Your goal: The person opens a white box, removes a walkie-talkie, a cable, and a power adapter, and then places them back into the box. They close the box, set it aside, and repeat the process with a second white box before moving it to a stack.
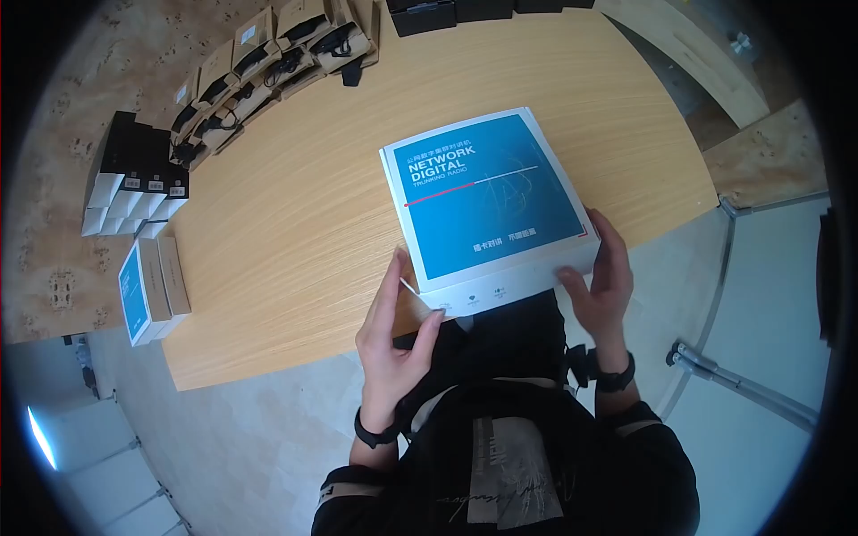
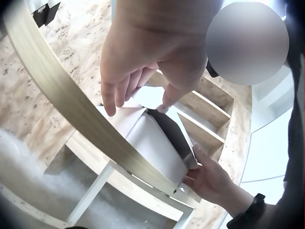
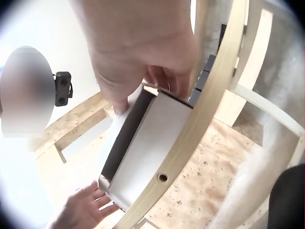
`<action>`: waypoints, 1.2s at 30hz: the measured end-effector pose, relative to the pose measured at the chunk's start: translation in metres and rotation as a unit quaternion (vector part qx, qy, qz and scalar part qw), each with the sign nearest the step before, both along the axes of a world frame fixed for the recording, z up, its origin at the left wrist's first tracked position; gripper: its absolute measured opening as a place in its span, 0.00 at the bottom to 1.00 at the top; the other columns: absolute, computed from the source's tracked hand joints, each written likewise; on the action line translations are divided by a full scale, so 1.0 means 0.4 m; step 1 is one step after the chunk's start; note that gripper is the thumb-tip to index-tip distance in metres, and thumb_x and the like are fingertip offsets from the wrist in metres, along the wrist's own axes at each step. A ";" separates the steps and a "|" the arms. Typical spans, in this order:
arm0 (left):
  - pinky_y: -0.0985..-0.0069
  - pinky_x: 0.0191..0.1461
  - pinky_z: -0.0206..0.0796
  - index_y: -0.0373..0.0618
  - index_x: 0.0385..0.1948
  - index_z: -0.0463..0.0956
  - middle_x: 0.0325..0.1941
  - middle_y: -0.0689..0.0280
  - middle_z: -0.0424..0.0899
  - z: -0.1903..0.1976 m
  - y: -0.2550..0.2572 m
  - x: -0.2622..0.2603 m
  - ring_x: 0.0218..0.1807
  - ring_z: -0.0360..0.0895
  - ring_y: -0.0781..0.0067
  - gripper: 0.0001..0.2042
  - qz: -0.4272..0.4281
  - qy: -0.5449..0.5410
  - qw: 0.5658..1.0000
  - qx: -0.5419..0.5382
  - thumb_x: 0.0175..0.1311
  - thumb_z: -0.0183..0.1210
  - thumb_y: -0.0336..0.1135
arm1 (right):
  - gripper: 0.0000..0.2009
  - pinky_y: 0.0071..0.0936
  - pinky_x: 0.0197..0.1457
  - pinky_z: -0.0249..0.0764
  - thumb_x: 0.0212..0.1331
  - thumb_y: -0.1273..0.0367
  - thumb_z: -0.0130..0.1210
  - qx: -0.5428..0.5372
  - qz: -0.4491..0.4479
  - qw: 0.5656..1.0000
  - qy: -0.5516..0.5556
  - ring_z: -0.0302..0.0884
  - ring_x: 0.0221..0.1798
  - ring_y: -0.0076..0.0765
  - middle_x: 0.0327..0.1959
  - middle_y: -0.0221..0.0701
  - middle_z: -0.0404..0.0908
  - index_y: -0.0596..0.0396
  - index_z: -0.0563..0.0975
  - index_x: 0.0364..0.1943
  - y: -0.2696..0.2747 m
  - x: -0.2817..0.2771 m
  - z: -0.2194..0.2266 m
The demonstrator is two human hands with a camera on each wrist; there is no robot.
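Observation:
A white box with a blue printed top lies on the wooden table, its near end jutting past the front edge. My left hand is at the near left corner, fingers along the side and thumb at the front. At the near right corner my right hand grips the box, thumb on the front face and fingers round the side. From below, in the left wrist view, a dark gap shows between the front panel and the white body. The box's inside is hidden from above.
Brown cartons with black cords line the back left of the table. Black-and-white boxes and smaller blue-topped boxes stand at the left edge. Black boxes sit along the far edge. A metal-framed panel stands to the right.

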State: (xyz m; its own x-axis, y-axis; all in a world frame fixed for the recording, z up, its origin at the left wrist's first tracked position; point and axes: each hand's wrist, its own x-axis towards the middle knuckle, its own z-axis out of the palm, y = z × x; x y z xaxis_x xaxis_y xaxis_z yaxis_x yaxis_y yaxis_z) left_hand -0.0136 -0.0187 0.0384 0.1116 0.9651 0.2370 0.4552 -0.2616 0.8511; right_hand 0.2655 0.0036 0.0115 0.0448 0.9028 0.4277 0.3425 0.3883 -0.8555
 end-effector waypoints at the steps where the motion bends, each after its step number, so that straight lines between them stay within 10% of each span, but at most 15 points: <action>1: 0.61 0.74 0.64 0.40 0.74 0.61 0.74 0.48 0.68 -0.013 -0.010 0.012 0.74 0.69 0.50 0.38 0.027 -0.044 0.999 0.001 0.59 0.66 0.24 | 0.40 0.40 0.72 0.70 0.56 0.71 0.71 -0.003 -0.001 1.000 -0.001 0.74 0.69 0.47 0.69 0.47 0.72 0.60 0.62 0.73 -0.008 -0.015 -0.010; 16: 0.62 0.73 0.62 0.38 0.71 0.66 0.72 0.50 0.72 -0.037 0.035 0.031 0.72 0.70 0.54 0.30 0.076 -0.128 0.989 -0.023 0.65 0.62 0.24 | 0.27 0.26 0.49 0.79 0.62 0.75 0.64 -0.069 -0.072 0.994 -0.038 0.86 0.48 0.34 0.54 0.43 0.85 0.60 0.72 0.67 -0.002 -0.035 0.008; 25: 0.61 0.76 0.59 0.36 0.73 0.60 0.73 0.50 0.69 -0.058 0.045 0.037 0.73 0.68 0.57 0.30 0.089 -0.086 0.991 0.053 0.70 0.59 0.24 | 0.30 0.28 0.46 0.81 0.55 0.76 0.70 0.052 -0.113 0.988 -0.086 0.85 0.46 0.40 0.50 0.43 0.85 0.56 0.75 0.65 0.021 -0.044 -0.009; 30: 0.63 0.66 0.69 0.37 0.62 0.74 0.62 0.47 0.80 -0.030 0.054 0.031 0.64 0.78 0.51 0.24 0.097 0.021 0.989 0.107 0.62 0.66 0.24 | 0.29 0.26 0.41 0.80 0.55 0.74 0.70 0.125 -0.119 0.974 -0.149 0.85 0.38 0.37 0.48 0.42 0.85 0.55 0.76 0.64 0.028 -0.039 0.003; 36: 0.60 0.66 0.70 0.39 0.56 0.77 0.63 0.45 0.79 -0.054 0.059 -0.004 0.66 0.77 0.47 0.20 0.066 -0.019 0.990 0.126 0.61 0.66 0.23 | 0.27 0.41 0.60 0.76 0.54 0.75 0.70 0.139 -0.105 0.975 -0.141 0.85 0.46 0.44 0.48 0.43 0.85 0.55 0.77 0.61 0.021 -0.043 0.002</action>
